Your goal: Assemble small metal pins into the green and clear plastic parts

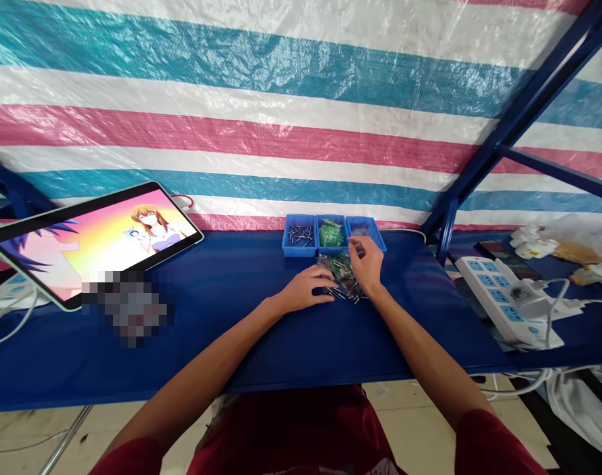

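Observation:
Three small blue bins stand joined in a row on the blue table. The left bin [300,251] holds dark and silver screw-like pieces, the middle bin holds green plastic wall plugs [331,232], and the right bin [375,231] has clear small contents I cannot make out. In front of them lies a pile of small clear bags with green and metal pieces [348,274]. My left hand [308,288] rests at the pile's left edge, thumb and fingers apart. My right hand [368,264] is at the right bin's front edge, fingertips pinched together; anything between them is hidden.
A tablet [133,227] showing a cartoon leans at the left, beside a blurred-out patch. A white power strip [501,297] with plugs and cables lies at the right. Blue metal posts [479,171] and a striped sheet [281,112] stand behind the table.

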A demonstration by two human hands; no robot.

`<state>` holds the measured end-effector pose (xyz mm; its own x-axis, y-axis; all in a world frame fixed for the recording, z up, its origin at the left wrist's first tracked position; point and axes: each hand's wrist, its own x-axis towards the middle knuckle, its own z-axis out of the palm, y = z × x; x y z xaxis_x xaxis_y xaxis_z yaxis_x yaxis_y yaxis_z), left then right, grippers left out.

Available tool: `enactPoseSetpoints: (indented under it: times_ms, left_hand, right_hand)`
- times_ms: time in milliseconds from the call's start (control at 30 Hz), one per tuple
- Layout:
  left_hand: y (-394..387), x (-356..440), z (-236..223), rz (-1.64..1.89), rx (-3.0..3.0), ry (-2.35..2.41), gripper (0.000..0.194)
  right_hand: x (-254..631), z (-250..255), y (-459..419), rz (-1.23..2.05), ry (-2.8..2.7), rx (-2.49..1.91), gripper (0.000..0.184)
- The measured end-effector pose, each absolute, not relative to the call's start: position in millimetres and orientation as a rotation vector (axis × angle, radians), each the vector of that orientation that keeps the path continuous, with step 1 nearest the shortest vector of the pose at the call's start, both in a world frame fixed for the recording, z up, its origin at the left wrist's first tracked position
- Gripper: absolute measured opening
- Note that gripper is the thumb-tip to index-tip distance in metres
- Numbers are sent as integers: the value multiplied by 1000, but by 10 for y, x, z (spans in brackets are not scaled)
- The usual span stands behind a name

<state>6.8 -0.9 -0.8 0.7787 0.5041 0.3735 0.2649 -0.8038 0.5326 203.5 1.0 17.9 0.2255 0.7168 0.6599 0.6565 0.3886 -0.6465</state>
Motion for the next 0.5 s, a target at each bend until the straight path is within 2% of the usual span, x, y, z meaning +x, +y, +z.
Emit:
enactPoseSetpoints:
  times_ms: [233, 500]
  left_hand:
    - [38, 69, -93, 639, 2623, 584, 22]
    - [45, 69, -108, 697, 2649, 563, 25]
  right_hand:
    - [1986, 185, -19, 60, -1560, -1274, 18]
    - [1978, 177, -23, 93, -1591, -1276, 19]
